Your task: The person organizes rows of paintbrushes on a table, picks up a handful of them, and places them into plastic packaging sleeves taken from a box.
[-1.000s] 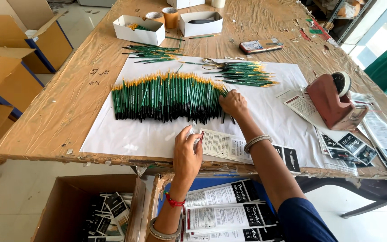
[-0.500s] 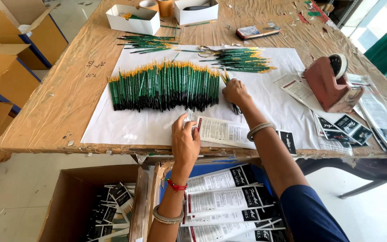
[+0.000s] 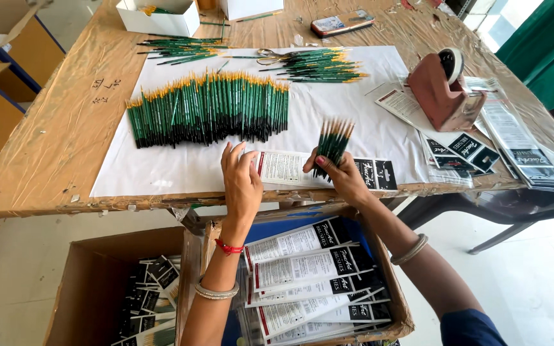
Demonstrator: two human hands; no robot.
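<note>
Head view: right hand (image 3: 344, 179) with brush bundle (image 3: 333, 142), left hand (image 3: 240, 181) at table edge (image 3: 161, 206).

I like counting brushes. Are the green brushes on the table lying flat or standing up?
Lying flat. The big row of brushes lies side by side on the white paper. Only the small bunch in the right hand is held upright.
</note>
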